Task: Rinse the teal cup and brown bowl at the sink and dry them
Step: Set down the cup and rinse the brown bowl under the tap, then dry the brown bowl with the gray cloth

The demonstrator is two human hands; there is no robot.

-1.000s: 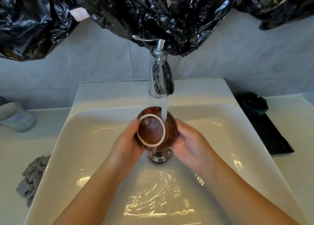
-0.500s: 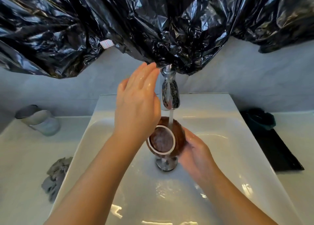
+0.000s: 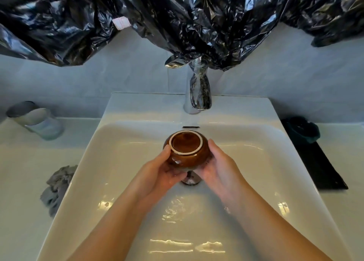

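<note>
My left hand [image 3: 157, 174] is back off the tap [image 3: 199, 91], water's stopped. With my right hand [image 3: 218, 168], fingers [image 3: 212, 145] curl round the brown bowl [image 3: 187, 152], upside down over the sink [image 3: 118, 162] to drain; teal cup [image 3: 303, 129] waits at the surface's right edge.

Pale tiled wall [image 3: 118, 79], crinkled black plastic [image 3: 177, 14] above

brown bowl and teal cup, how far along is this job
Done, it seems: the teal cup sits on the black mat and no water runs from the tap. In hand: the left hand and right hand hold the brown bowl upside down over the sink. Left: drying, the grey cloth lies untouched.
</note>
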